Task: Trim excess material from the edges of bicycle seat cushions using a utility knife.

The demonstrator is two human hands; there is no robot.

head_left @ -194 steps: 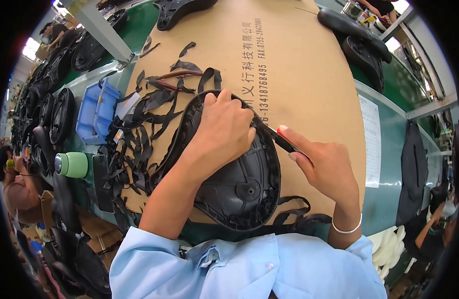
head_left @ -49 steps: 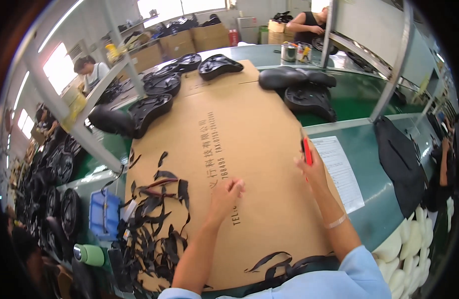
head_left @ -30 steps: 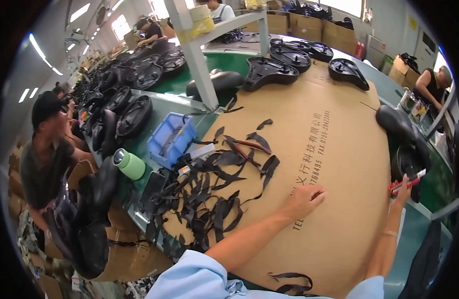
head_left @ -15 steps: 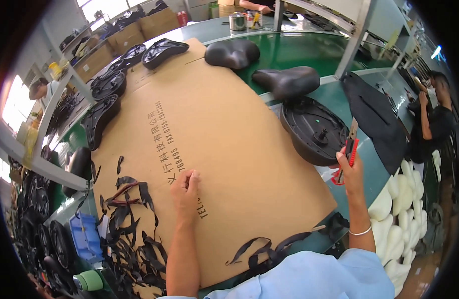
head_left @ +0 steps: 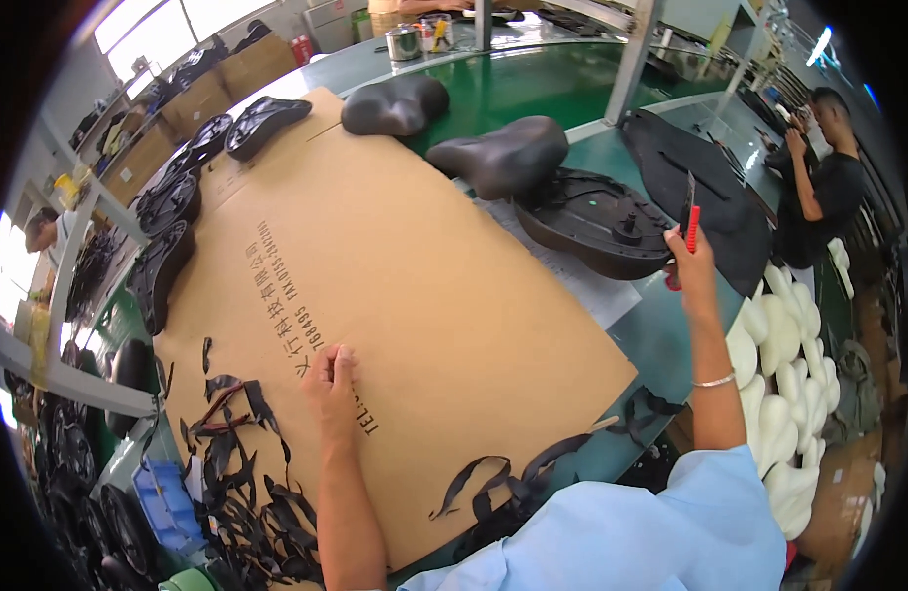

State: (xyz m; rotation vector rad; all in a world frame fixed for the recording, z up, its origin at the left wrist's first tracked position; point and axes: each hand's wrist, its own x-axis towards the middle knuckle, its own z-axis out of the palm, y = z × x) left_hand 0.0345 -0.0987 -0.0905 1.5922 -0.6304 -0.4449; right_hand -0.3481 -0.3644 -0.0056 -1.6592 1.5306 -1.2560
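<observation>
My right hand [head_left: 694,268] is closed around a utility knife [head_left: 691,222] with a red and black body, its blade pointing up and away from me. The same hand's fingertips meet the near right rim of a black bicycle saddle [head_left: 597,225], which lies underside up and shows its ribbed base. Just beyond it, a smooth black saddle [head_left: 503,158] sits right side up, touching or overlapping it. My left hand [head_left: 331,379] rests on the cardboard sheet [head_left: 424,286] with curled fingers; whatever may be between them is hidden.
Black trimmed strips [head_left: 247,483] heap at the near left beside a blue bin [head_left: 168,504]. Several upturned saddles [head_left: 163,271] line the cardboard's left edge. Black sheet material [head_left: 695,187] lies at the right, above cream foam pads [head_left: 779,355]. A co-worker [head_left: 823,187] works at far right.
The upturned saddle has shifted away from me, off the cardboard and against the other saddle, uncovering white paper. My right hand has moved with it. The whole view has swung right.
</observation>
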